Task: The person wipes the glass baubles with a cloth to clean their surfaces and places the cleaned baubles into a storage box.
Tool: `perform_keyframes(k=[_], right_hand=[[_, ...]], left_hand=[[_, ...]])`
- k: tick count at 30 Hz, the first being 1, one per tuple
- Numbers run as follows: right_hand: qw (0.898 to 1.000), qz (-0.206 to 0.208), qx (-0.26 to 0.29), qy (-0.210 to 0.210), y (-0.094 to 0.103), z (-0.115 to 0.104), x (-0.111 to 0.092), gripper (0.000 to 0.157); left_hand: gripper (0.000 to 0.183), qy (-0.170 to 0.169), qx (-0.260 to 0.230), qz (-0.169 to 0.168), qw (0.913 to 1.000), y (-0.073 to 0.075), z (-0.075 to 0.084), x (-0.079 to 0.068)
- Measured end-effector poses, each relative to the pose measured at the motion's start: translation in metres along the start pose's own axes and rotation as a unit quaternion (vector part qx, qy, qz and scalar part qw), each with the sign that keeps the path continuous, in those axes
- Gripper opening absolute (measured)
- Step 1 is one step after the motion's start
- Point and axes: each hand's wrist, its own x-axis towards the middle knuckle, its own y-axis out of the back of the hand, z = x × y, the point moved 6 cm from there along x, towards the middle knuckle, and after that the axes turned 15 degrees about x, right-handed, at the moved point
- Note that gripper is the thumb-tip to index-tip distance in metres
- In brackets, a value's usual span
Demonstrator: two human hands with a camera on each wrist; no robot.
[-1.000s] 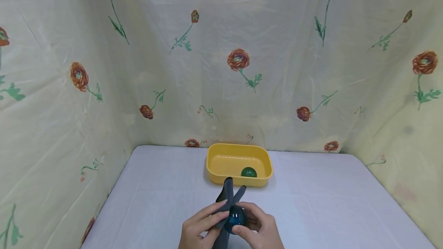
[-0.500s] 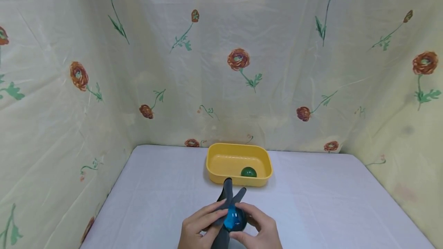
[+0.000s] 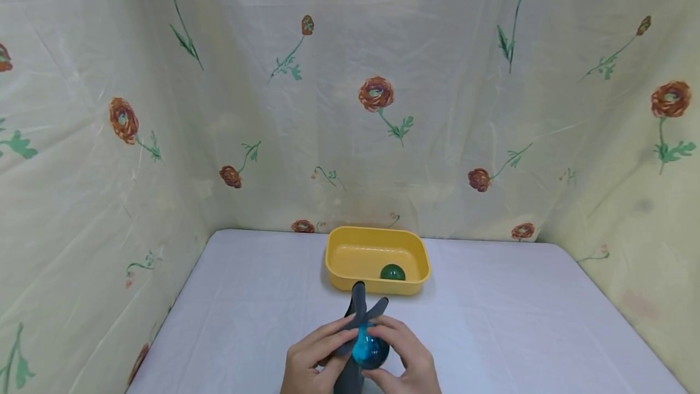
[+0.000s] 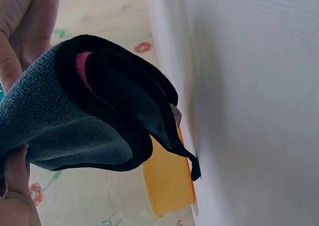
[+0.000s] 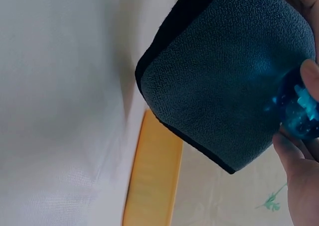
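Observation:
At the front of the table in the head view, my left hand (image 3: 314, 357) holds a dark grey cloth (image 3: 349, 376) with black edging. The cloth (image 4: 50, 106) hangs in loose folds in the left wrist view, and a bit of pink shows inside a fold. A clear blue ball (image 3: 373, 350), glassy and shiny, is gripped between the thumb and fingers of my right hand (image 3: 412, 357). Its left side lies against the cloth. In the right wrist view the ball (image 5: 299, 106) casts a blue glow on the fabric, with lighter shapes visible inside it.
Beyond the hands stands a yellow rectangular tub (image 3: 374, 235) with a green ball (image 3: 392, 272) at its near right. A white cloth covers the table (image 3: 519, 321). Floral curtains (image 3: 437, 47) enclose the back and both sides.
The right fingers have shifted on the blue ball, which has moved slightly left and now shows a bright blue patch against the cloth. The tub and green ball stay put.

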Motion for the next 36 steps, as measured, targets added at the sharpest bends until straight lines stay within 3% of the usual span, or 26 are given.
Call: perform_keyframes(k=[10, 18, 25, 31, 36], right_hand=[[0.996, 0.051, -0.069, 0.004, -0.004, -0.007, -0.002, 0.068], [0.999, 0.029, -0.016, -0.043, -0.001, -0.003, -0.002, 0.065], [0.999, 0.02, 0.035, -0.034, 0.002, 0.0, -0.001, 0.059], [0.989, 0.04, 0.06, -0.128, 0.002, 0.005, -0.002, 0.058], [0.981, 0.025, 0.064, -0.179, 0.0, 0.007, -0.001, 0.055]], left_hand=[[0.028, 0.005, -0.011, -0.001, 0.9999, -0.001, -0.001, -0.001], [0.031, 0.019, -0.006, -0.012, 0.9997, -0.001, 0.0, -0.001], [0.031, 0.031, -0.01, -0.023, 0.9992, 0.0, 0.001, -0.001], [0.028, 0.019, -0.01, -0.017, 0.9996, 0.0, 0.003, -0.001], [0.028, 0.02, -0.008, -0.016, 0.9996, 0.0, 0.004, -0.002]])
